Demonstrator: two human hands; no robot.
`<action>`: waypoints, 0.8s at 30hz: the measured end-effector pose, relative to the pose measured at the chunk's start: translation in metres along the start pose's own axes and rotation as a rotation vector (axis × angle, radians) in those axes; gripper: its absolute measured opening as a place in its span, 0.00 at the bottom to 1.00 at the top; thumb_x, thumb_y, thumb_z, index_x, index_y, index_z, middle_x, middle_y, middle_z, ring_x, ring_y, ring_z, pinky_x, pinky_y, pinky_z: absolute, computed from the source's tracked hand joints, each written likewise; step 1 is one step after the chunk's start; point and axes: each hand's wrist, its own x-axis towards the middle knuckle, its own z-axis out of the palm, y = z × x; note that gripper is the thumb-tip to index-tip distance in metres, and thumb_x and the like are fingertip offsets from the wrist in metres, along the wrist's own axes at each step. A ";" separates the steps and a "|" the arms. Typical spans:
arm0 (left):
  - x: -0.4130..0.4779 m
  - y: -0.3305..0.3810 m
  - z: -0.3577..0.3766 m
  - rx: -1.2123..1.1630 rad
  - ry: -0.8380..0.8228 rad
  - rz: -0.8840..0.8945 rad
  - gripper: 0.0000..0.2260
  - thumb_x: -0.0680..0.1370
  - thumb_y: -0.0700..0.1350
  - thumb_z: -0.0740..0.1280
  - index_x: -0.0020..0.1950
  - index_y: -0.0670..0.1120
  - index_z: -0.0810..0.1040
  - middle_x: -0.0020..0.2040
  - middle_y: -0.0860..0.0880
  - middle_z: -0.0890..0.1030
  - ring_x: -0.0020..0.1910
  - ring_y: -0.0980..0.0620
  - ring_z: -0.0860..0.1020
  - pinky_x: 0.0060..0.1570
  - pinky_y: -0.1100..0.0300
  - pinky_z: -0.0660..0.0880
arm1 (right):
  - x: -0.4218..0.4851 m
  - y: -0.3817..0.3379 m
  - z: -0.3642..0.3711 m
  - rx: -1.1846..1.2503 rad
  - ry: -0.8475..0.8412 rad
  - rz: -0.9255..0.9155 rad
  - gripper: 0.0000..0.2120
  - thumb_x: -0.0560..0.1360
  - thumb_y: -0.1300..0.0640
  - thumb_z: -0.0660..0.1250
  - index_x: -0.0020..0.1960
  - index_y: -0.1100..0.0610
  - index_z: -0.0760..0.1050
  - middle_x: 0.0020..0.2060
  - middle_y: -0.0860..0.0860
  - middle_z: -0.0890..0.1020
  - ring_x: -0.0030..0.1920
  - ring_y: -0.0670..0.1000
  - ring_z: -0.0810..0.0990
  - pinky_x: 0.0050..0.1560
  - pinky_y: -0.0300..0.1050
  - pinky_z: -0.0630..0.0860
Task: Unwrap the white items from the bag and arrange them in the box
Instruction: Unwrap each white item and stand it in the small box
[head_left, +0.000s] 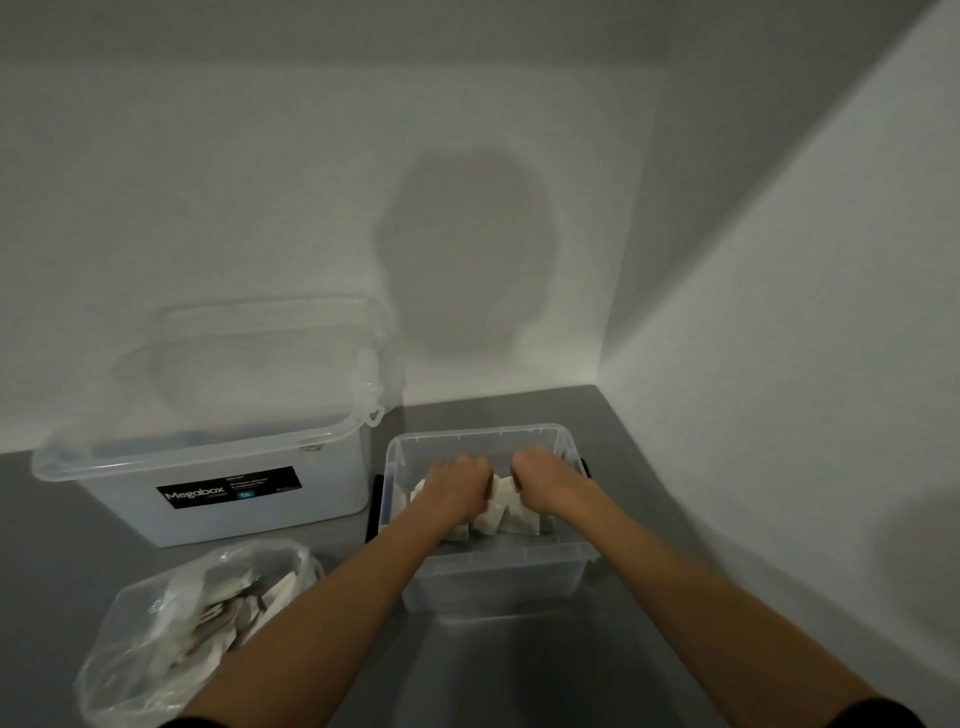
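We hold left hand (457, 480) and right hand (545, 480) inside the box (519, 571), each grip curled on upright white items (501, 512), seemingly packing them tight; the bag (135, 649) sits nearby.

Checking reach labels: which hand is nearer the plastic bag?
Left. The left hand is in the small box, up and right of the bag; the right hand is further right in it.

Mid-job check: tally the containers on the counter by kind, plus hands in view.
Clear plastic boxes: 2, the Megabox and the small box
Plastic bag: 1
Hands: 2, left hand and right hand
Total: 5
White items: too blurred to count
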 end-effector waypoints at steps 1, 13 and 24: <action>0.002 0.001 0.002 0.033 0.019 -0.012 0.07 0.78 0.44 0.64 0.54 0.44 0.78 0.54 0.44 0.81 0.53 0.45 0.79 0.53 0.55 0.73 | 0.002 0.001 0.002 0.005 0.005 0.004 0.09 0.76 0.71 0.57 0.51 0.66 0.75 0.52 0.63 0.78 0.53 0.61 0.79 0.43 0.45 0.68; 0.010 0.000 0.014 0.242 0.089 -0.076 0.09 0.78 0.41 0.66 0.58 0.45 0.76 0.57 0.45 0.79 0.56 0.46 0.79 0.55 0.55 0.73 | 0.019 0.002 0.007 0.035 0.007 -0.011 0.10 0.77 0.70 0.58 0.54 0.66 0.75 0.53 0.62 0.78 0.49 0.60 0.79 0.42 0.44 0.69; -0.003 -0.012 0.002 0.127 0.137 -0.022 0.10 0.77 0.41 0.62 0.58 0.45 0.74 0.58 0.44 0.78 0.55 0.44 0.78 0.51 0.53 0.73 | 0.011 -0.005 -0.013 0.005 -0.021 -0.031 0.05 0.76 0.69 0.61 0.46 0.65 0.75 0.48 0.60 0.78 0.47 0.59 0.80 0.43 0.47 0.75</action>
